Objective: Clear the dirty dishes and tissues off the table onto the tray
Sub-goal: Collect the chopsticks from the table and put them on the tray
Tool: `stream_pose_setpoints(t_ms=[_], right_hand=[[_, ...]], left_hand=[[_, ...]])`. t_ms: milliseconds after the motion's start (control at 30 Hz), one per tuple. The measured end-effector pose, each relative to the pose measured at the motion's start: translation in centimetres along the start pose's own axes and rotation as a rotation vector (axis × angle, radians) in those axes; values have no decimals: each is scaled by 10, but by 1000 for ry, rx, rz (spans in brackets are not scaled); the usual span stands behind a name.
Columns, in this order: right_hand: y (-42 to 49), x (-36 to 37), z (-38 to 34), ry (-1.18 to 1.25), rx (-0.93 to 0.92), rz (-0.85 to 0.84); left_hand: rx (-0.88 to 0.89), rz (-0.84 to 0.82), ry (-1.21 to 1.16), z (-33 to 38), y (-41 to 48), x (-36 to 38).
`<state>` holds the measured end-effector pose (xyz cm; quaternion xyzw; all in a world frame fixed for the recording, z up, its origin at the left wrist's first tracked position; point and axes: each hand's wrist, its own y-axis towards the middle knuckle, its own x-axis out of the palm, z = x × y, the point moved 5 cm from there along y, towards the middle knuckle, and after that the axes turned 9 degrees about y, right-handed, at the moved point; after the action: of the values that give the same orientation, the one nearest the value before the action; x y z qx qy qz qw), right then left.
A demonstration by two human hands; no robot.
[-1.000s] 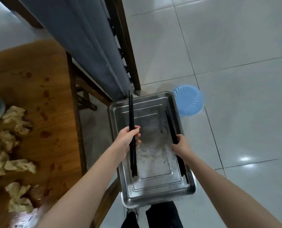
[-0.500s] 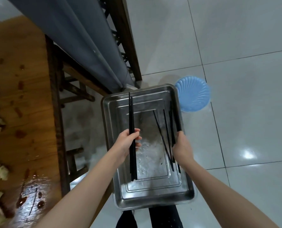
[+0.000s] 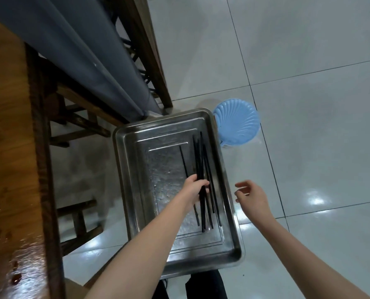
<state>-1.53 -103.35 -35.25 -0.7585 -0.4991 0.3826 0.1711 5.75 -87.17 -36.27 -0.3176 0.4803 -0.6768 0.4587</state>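
Head view: a bundle of black chopsticks [image 3: 199, 160] is gripped by the left hand [image 3: 196, 187], fingers curled round the middle of it, lower ends down on the floor of the steel tray [image 3: 127, 169]. Just right of the grip, loose chopsticks [image 3: 214, 197] are seen lying in the tray, touching or nearly touching the held bundle. Further right, off the tray's edge, the right hand [image 3: 252, 196] is held empty with fingers loosely curled. A second ago that hand's chopsticks were still gripped; they have been released, and the left bundle has been carried across from the tray's left side to join them. Release of the left bundle is judged the step in hand. Beyond the grip a blue stool [image 3: 238, 126] is partly seen. Far left, the stained table [image 3: 9, 147] is in view; dishes and tissues lie outside the frame.
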Motion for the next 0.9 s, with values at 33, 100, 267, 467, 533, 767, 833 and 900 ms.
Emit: stream_pose_setpoints(t_ms=[33, 100, 267, 467, 533, 767, 833, 900], right_hand=[[0, -3, 3, 8, 5, -1], [0, -8, 7, 14, 10, 1], [-10, -19, 3, 38, 35, -7], [-14, -28, -1, 28, 23, -10], [-14, -31, 3, 26, 29, -7], [-17, -38, 16, 4, 32, 11], [-17, -37, 17, 11, 42, 4], [-18, -35, 15, 23, 49, 1]], left_hand=[[7, -15, -4, -1, 2, 5], [13, -6, 35, -3, 3, 9], [4, 70, 131, -12, -4, -8], [10, 282, 282, -24, 7, -43], [-25, 285, 286, -30, 13, -45], [52, 122, 252, -25, 28, -13], [56, 56, 246, -21, 25, 0], [64, 30, 239, -19, 18, 4]])
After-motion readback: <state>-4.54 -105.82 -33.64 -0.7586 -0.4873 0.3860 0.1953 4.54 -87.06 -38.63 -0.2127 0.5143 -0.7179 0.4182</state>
